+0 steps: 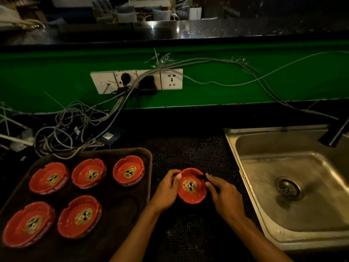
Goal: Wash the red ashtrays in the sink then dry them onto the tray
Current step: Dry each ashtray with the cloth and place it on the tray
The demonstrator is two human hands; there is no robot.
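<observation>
A red ashtray (191, 186) with a gold and black emblem is held between both hands over the dark mat (190, 148), between tray and sink. My left hand (167, 188) grips its left rim, thumb over the edge. My right hand (222, 193) pinches its right rim with fingertips. Several more red ashtrays (88, 173) sit upright on the dark brown tray (120, 210) at the left. The steel sink (294, 178) lies to the right, its basin wet around the drain (288, 188).
A dark tap (338, 133) juts over the sink's far right corner. A tangle of grey cables (75, 125) lies behind the tray, running up to a wall socket strip (136, 81) on the green wall.
</observation>
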